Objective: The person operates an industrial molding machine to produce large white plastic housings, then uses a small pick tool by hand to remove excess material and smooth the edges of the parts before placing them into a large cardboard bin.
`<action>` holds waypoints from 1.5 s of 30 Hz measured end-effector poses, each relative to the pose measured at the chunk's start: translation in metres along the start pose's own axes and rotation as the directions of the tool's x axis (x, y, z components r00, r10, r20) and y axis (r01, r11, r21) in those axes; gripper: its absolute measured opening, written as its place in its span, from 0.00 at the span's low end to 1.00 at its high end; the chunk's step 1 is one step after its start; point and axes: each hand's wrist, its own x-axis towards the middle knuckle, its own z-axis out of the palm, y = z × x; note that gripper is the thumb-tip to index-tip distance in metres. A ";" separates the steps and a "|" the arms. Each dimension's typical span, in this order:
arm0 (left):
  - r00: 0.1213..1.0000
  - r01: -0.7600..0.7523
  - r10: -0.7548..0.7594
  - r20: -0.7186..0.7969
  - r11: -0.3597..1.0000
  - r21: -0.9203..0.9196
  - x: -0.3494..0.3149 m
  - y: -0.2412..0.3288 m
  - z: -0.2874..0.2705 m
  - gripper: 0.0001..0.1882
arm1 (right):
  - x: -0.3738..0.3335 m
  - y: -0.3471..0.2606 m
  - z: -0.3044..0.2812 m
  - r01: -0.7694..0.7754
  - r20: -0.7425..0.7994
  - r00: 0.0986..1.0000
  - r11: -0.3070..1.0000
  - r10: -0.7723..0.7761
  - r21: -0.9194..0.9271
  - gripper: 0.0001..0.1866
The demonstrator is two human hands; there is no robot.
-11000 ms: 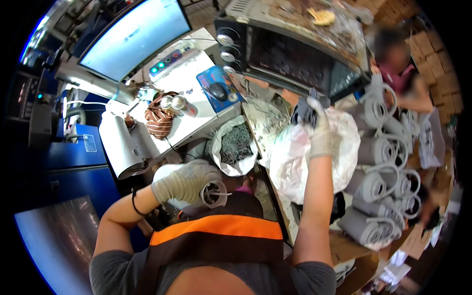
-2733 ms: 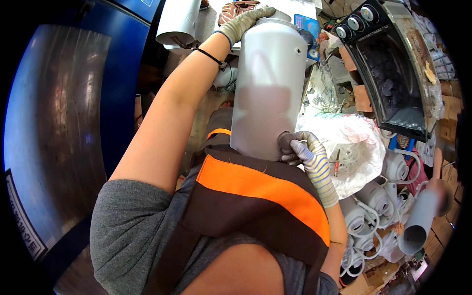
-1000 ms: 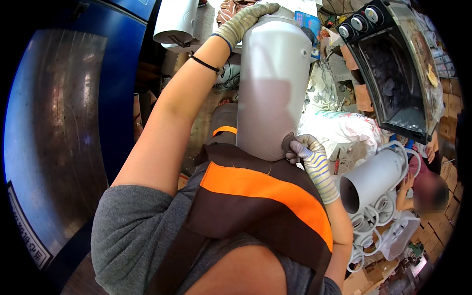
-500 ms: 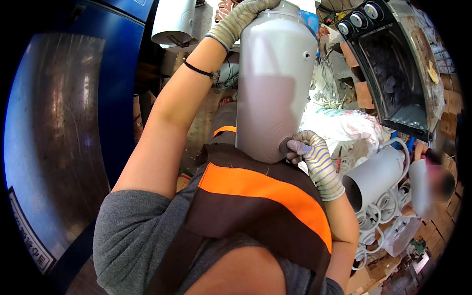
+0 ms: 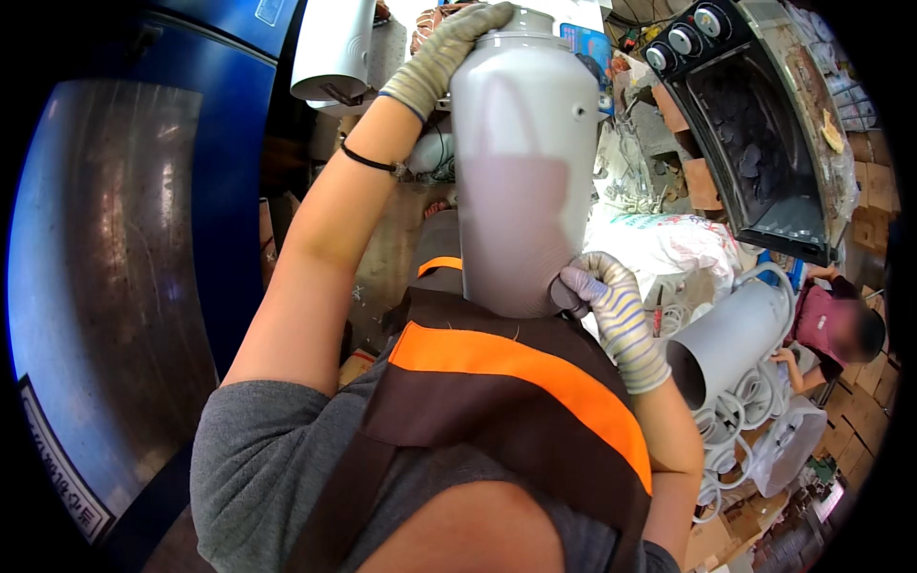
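Note:
A tall grey metal canister (image 5: 521, 181) with a narrow neck leans against the front of my apron (image 5: 478, 372). Its upper part is paler than its lower part, and a small fitting sticks out high on its right side. My left hand (image 5: 439, 59), in a striped knit glove, is wrapped round the left of the neck, its fingertips partly hidden. Low on the right side, my right hand (image 5: 607, 306), gloved alike, pinches a dark round cap (image 5: 565, 294) at the canister wall. Whether the cap is attached there I cannot tell.
A blue cabinet (image 5: 229, 191) stands left. Another grey cylinder (image 5: 334, 48) lies on the white table ahead. To the right are an oven-like box with knobs (image 5: 755, 143), white sacks (image 5: 659, 244), a grey cylinder (image 5: 731, 344), coiled pale hoses (image 5: 731, 420) and another person (image 5: 826, 320).
The canister and my left hand have shifted slightly left and down in the view. The dark cap now shows more of its round face. At right, the other person's pale cylinder no longer shows.

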 end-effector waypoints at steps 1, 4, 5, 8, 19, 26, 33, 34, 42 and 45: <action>1.000 -0.010 0.010 0.002 1.000 -0.004 -0.005 0.004 0.002 0.21 | -0.001 0.011 0.000 0.043 -0.047 0.998 0.999 -0.043 0.009 0.09; 0.999 -0.044 0.044 -0.006 0.999 -0.018 -0.014 0.009 0.000 0.21 | -0.019 0.017 0.005 0.083 -0.074 0.994 0.996 -0.084 -0.013 0.07; 0.999 -0.050 0.050 -0.006 0.999 -0.012 -0.014 0.010 0.000 0.21 | -0.024 0.021 0.006 0.067 -0.053 0.996 0.998 -0.066 0.017 0.07; 0.998 -0.064 0.064 -0.003 0.998 0.001 -0.014 0.013 0.000 0.21 | -0.037 0.027 -0.003 -0.028 0.041 0.999 0.999 0.029 -0.031 0.09; 0.997 -0.077 0.077 0.012 0.997 0.014 -0.013 0.012 0.007 0.21 | -0.006 -0.004 -0.015 -0.056 0.006 0.998 0.998 0.056 -0.004 0.11; 0.995 -0.102 0.102 0.004 0.995 0.020 -0.017 0.011 0.004 0.21 | -0.006 -0.001 -0.007 -0.050 -0.022 0.998 0.997 0.051 0.051 0.09; 0.995 -0.103 0.103 0.016 0.994 0.027 -0.014 0.008 0.007 0.21 | -0.012 0.003 -0.004 -0.168 -0.045 0.984 0.984 0.171 0.060 0.08; 0.994 -0.104 0.104 0.017 0.994 0.030 -0.014 0.008 0.008 0.21 | -0.012 0.002 -0.005 -0.183 -0.031 0.982 0.981 0.185 0.063 0.08; 0.995 -0.092 0.093 0.040 0.996 -0.016 -0.025 0.008 0.019 0.21 | -0.011 0.002 0.002 -0.083 -0.062 0.994 0.996 0.085 0.029 0.06; 0.993 -0.110 0.111 0.045 0.994 -0.023 -0.028 0.010 0.022 0.21 | -0.007 0.003 0.004 -0.103 -0.039 0.994 0.995 0.104 0.011 0.07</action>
